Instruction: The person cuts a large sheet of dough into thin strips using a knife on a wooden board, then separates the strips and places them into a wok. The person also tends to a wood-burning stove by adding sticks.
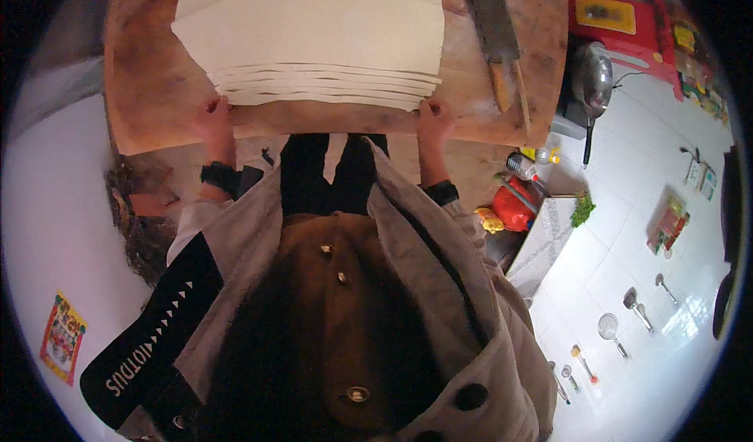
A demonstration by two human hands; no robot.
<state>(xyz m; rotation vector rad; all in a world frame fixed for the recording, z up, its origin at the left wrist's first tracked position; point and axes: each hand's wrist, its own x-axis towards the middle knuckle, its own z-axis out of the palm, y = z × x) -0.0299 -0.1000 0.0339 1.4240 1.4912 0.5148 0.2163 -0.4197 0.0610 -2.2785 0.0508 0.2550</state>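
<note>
A wide sheet of pale dough (312, 24) lies on a wooden board (141, 89). Along its near edge it is cut into several thin dough strips (323, 92), with narrow gaps between them. My left hand (216, 119) pinches the left end of the nearest strip. At the other end of that strip, the fingers of my right hand (434, 119) are closed on the dough. Right of the sheet rests a cleaver (489, 21), its dark blade pointing away and its wooden handle towards me. A thin wooden stick (522, 98) lies alongside the handle.
Beyond the board's right edge are a metal pan (597, 80) with a black handle, plastic bottles (522, 164) and a red bag (512, 204). Utensils such as a strainer (609, 327) hang on the white tiled wall (623, 206). A red cabinet (623, 45) stands at the far right.
</note>
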